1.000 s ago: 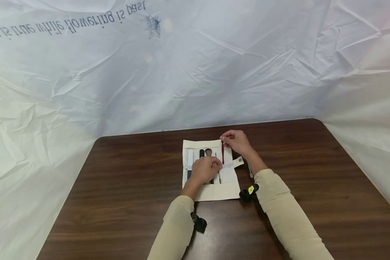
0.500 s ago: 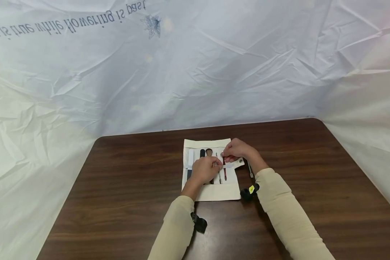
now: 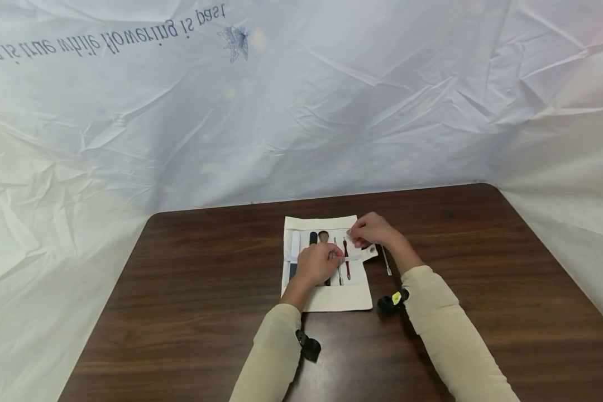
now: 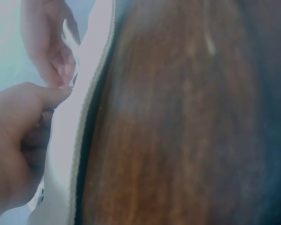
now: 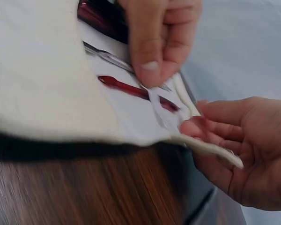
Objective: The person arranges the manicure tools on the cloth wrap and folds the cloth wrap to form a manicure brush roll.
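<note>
Since a second ago the red-handled tool (image 5: 124, 87) has slid toward 6 o'clock, beneath the white retaining band (image 5: 157, 107), and the right hand (image 3: 373, 230) has since drawn off it, a little toward 3 o'clock. The right fingers are loosely bent with no tool between them; whether they touch the pouch edge I cannot tell. The left hand (image 3: 319, 262) pinches the band between thumb and finger.

The tool lies at 7 o'clock from the right hand, its long axis running nearly 12 to 6, crossed by the band. Left fingertips are nearer its middle, just beside it; right fingertips are near its 12 o'clock end.

Counted: one canvas pouch (image 3: 338, 300) with one snap tab (image 3: 369, 252); in it one red-handled tool, one slim metal tool (image 5: 112, 58), one brush (image 3: 324, 236), one dark rounded-top piece (image 3: 313, 238) and one pale strip (image 3: 295, 243). One further metal tool (image 3: 387, 265) lies on the table at the right hand's 5 o'clock.
</note>
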`<state>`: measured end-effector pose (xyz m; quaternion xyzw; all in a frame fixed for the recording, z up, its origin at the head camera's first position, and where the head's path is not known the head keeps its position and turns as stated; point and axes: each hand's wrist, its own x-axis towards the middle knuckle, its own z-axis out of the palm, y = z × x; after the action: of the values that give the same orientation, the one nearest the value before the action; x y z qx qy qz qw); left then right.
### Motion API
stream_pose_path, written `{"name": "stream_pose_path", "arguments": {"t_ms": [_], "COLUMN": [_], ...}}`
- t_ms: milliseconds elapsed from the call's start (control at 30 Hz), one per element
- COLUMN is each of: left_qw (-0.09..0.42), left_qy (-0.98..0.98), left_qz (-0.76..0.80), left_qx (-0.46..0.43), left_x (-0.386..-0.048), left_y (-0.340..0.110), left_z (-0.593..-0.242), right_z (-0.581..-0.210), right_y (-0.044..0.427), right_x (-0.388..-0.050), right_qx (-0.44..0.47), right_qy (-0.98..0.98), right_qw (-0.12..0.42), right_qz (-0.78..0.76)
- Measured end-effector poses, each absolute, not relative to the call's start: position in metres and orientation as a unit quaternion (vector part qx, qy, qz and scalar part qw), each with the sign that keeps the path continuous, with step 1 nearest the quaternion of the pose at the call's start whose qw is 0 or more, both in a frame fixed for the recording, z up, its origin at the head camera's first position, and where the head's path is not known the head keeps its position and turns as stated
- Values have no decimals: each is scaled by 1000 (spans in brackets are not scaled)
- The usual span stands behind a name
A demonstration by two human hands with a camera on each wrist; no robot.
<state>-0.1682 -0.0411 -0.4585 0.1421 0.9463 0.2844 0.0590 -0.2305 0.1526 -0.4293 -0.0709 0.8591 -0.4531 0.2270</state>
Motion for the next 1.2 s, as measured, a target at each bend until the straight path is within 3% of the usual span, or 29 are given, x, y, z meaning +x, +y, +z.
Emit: {"name": "stream_pose_path", "arguments": {"t_ms": [200, 300, 567, 767, 1200], "left_qw": [61, 55, 44, 68, 63], "left_qy": [948, 951, 943, 947, 944], "left_qz": [282, 277, 302, 281, 304], "left_qx": [136, 129, 136, 141, 111], "left_x": [-168, -166, -162, -165, -167], "left_y": [-39, -36, -21, -15, -19], "left_z": [-458, -456, -449, -449, -457], "right_z": [-428, -428, -433, -429, -424], "right_y": [188, 202, 206, 197, 195], "right_x": [-228, -225, -222, -225, -223], "right_qx": [-37, -24, -13, 7, -3], "right_qy": [874, 890, 924, 945, 938], "right_qw": [139, 120, 147, 166, 178], "right_qz": [-465, -438, -351, -283, -298]}}
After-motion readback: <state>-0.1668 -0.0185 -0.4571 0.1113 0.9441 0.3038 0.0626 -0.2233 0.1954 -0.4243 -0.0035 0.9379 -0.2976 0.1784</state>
